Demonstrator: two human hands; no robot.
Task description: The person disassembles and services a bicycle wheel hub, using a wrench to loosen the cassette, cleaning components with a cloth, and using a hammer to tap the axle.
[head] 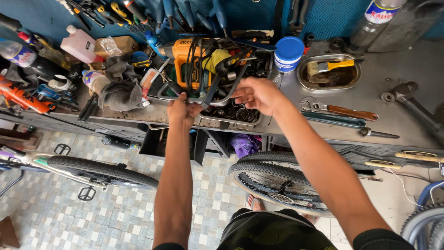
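My left hand point(181, 110) grips the near end of a dark metal frame tool point(217, 88), which looks like a hacksaw frame, over the front edge of the workbench point(397, 120). My right hand point(257, 94) is on the tool's right side, fingers curled over it. Both hands hover above a metal tray point(233, 113) full of bearings, rings and small black parts. Just behind the tool lies an orange power drill point(185, 58) with a tangled black cord and a yellow rag.
A blue tub point(288, 53), an oval metal dish with a brush point(329, 71), an adjustable wrench point(340, 110) and screwdrivers lie to the right. Grey rags point(121, 85), bottles and a pink jug point(79, 44) crowd the left. Bicycle wheels point(277, 178) stand on the tiled floor below.
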